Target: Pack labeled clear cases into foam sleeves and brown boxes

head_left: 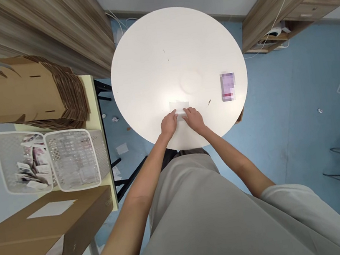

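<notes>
Grey shirt (198, 216): below surface's (146, 50) near edge
Left hand (169, 125): holds white sheet (179, 105)
Right hand (194, 120): holds same sheet

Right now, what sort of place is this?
Likely a small packing or assembly workroom, though I can't be certain: a stack of cut cardboard, white plastic baskets filled with small items, and a big cardboard box suggest it.
</notes>
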A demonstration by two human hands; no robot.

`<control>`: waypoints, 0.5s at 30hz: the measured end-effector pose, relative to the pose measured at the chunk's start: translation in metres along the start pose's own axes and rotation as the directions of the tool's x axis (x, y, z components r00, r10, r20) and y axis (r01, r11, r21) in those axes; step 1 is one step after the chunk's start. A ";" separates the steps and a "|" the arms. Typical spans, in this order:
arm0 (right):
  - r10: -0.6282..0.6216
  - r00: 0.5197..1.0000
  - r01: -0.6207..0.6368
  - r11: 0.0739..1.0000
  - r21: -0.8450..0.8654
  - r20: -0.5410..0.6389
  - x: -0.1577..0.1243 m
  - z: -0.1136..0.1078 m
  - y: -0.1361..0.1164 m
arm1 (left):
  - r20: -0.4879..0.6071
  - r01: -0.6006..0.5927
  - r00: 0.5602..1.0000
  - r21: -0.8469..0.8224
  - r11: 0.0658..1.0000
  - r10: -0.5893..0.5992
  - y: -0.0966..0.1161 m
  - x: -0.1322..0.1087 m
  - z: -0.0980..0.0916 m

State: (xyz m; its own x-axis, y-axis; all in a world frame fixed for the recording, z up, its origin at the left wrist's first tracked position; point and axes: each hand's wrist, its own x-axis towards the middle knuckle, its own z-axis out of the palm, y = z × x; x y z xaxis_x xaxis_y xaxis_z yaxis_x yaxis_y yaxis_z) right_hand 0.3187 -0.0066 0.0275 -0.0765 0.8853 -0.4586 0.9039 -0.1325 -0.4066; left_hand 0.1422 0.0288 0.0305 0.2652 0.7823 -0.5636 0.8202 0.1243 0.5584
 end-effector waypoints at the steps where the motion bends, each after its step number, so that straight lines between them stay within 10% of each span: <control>1: 0.000 1.000 0.000 1.000 0.004 -0.016 0.002 0.000 0.000 | -0.009 0.019 1.000 -0.004 1.000 -0.019 0.001 0.001 0.002; 9: 0.138 0.990 -0.136 0.989 -0.064 0.023 0.043 -0.005 -0.013 | -0.045 0.123 0.992 0.160 0.979 -0.117 -0.004 -0.022 0.017; 15: -0.015 0.999 0.017 0.999 -0.050 0.043 0.077 -0.003 -0.004 | 0.065 0.361 0.932 -0.162 0.918 -0.356 -0.011 -0.035 0.043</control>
State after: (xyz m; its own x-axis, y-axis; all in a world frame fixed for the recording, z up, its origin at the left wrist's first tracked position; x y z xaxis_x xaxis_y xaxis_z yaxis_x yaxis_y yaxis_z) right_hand 0.3107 0.0634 -0.0041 -0.1079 0.8674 -0.4859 0.9223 -0.0951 -0.3746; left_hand 0.1459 -0.0256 0.0179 -0.0113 0.6455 -0.7637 0.7672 0.4955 0.4074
